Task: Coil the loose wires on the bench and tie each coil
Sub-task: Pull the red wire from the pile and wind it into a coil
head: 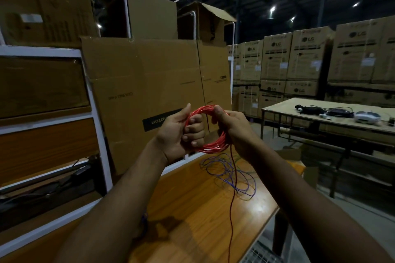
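A red wire coil point(210, 149) of several loops is held up in front of me, above the wooden bench point(192, 209). My left hand point(181, 132) grips its left side, fingers curled through the ring. My right hand point(232, 127) grips the right side, thumb on top. A loose red tail point(233, 198) hangs from the coil's bottom right down past the bench's front edge. A tangle of loose purple wire point(230, 175) lies on the bench under the coil.
A large cardboard box point(145, 83) stands right behind the bench, with a white-framed shelf point(94, 113) at the left. To the right stands another table point(333, 121) carrying cables and devices. Stacked cartons point(299, 60) line the back.
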Motion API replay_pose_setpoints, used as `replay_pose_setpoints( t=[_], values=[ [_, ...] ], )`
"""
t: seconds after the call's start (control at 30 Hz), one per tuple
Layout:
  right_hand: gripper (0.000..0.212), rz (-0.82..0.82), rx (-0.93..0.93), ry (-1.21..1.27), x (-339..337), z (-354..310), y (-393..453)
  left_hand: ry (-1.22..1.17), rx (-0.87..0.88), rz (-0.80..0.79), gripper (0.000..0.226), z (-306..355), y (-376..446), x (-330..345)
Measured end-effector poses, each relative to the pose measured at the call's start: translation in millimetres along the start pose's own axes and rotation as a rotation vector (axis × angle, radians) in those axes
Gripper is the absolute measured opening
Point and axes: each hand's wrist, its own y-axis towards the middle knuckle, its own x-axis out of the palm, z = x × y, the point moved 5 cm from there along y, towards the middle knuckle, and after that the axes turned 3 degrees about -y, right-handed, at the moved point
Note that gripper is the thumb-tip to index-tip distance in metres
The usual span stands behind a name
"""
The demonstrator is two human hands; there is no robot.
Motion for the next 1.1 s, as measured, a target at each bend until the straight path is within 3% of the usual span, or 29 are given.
replay_pose_setpoints(
  t=[0.17,0.37,0.47,0.57,0.63,0.8,0.93,1.1],
  values=[
    [0.046,-0.13,0.132,0.125,11,11,-7,0.1,-0.004,0.108,0.042,-2,3,-9],
    [0.038,-0.422,0.301,0.255,8,65,-35,0.061,0.175,0.308,0.046,17,2,-21],
    [0.038,-0.399,0.296,0.156,-1,104,-53,0.04,0.238,0.349,0.048,32,1,-24],
    [0.042,-0.43,0.398,0.229,2,138,-76,0.044,0.274,0.378,0.049,39,0,-28],
    [0.031,-0.377,0.385,0.111,8,147,-86,0.034,0.284,0.398,0.049,38,1,-30],
    [0.011,-0.084,0.249,-0.163,22,118,-86,0.034,0.282,0.437,0.048,25,7,-34],
    [0.019,-0.217,0.009,-0.842,40,62,-86,0.098,0.276,0.435,0.048,19,12,-34],
    [0.026,-0.208,-0.498,-1.004,41,-20,-80,0.244,0.215,0.392,0.046,11,9,-33]
  ],
)
